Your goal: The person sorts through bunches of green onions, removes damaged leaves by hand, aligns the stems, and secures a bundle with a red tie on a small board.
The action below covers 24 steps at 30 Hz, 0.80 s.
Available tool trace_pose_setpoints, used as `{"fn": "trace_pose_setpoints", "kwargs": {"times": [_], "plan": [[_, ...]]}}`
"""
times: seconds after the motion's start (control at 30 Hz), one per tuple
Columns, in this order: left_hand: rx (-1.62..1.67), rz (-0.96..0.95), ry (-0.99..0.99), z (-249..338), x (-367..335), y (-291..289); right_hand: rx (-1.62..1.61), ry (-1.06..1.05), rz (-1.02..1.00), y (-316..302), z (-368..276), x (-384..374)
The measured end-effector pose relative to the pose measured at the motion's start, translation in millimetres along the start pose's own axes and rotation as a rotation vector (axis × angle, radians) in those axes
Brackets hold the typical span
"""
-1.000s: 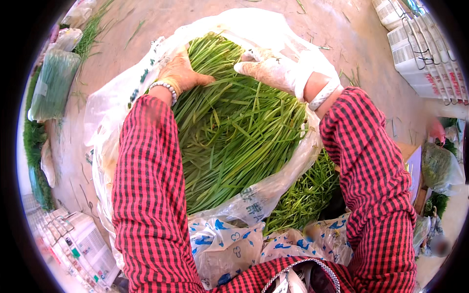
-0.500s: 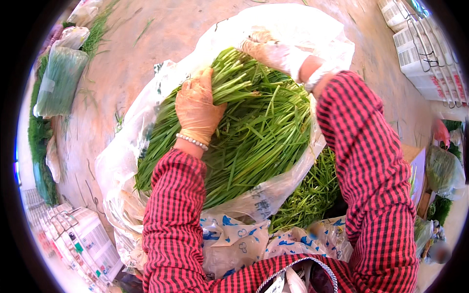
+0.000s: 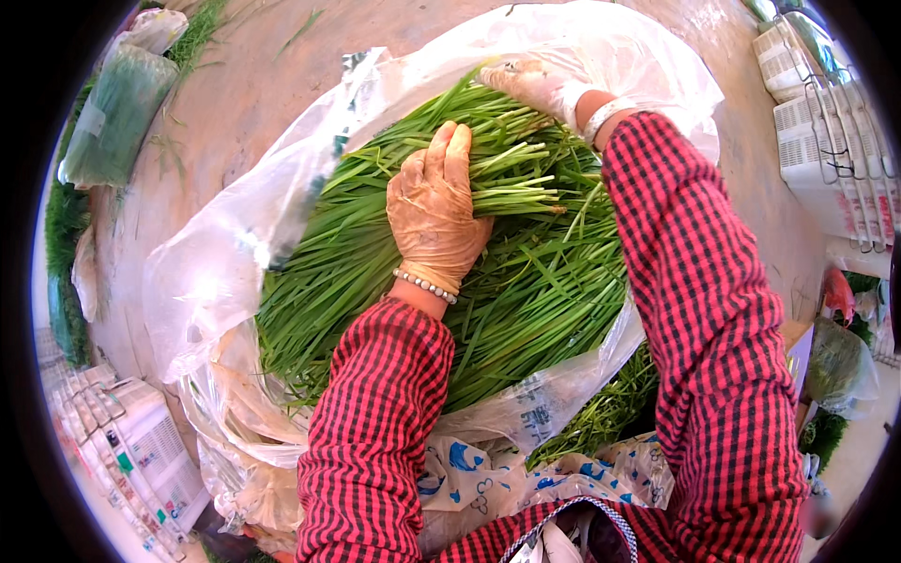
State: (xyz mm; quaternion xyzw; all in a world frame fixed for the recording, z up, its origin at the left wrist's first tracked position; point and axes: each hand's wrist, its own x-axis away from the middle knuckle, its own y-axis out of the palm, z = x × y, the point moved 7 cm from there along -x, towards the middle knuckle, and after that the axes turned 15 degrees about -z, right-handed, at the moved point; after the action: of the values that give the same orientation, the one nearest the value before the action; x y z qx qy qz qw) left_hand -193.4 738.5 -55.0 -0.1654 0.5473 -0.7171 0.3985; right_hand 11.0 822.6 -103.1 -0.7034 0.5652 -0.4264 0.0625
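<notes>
- Left hand (image 3: 436,211): grip holds green stalks (image 3: 516,183), apparently keeping them together.
- Right hand (image 3: 533,83): at far edge; grip state cannot be told.
- Plastic bag (image 3: 211,291): surrounds stalks, apparently containing them.

Left hand (image 3: 434,208) farther right over the greens (image 3: 324,249)

I see a pinkish-tan floor (image 3: 239,131) through the head camera. A large whitish plastic bag (image 3: 211,253) spreads over its middle, though I can't make out the base. At the left I find a plastic-wrapped green bundle (image 3: 120,117), with loose green blades (image 3: 199,36) near it, and a white crate (image 3: 169,450) lower down; white stacked crates (image 3: 807,150) stand at upper right.
</notes>
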Motion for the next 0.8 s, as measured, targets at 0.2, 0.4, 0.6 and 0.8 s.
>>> {"fn": "trace_pose_setpoints", "kwargs": {"times": [0.2,0.4,0.6,0.8], "plan": [[0.073,0.061,0.009,-3,4,-11,0.09,0.025,-0.066,10,-3,36],[0.094,0.223,0.236,21,87,-68,0.065,-0.309,0.135,42,-60,201],[0.104,0.047,0.263,19,70,-42,-0.131,-0.27,0.207,57,4,180],[0.25,-0.132,0.24,20,69,-61,-0.258,-0.259,0.479,-7,28,209]]}}
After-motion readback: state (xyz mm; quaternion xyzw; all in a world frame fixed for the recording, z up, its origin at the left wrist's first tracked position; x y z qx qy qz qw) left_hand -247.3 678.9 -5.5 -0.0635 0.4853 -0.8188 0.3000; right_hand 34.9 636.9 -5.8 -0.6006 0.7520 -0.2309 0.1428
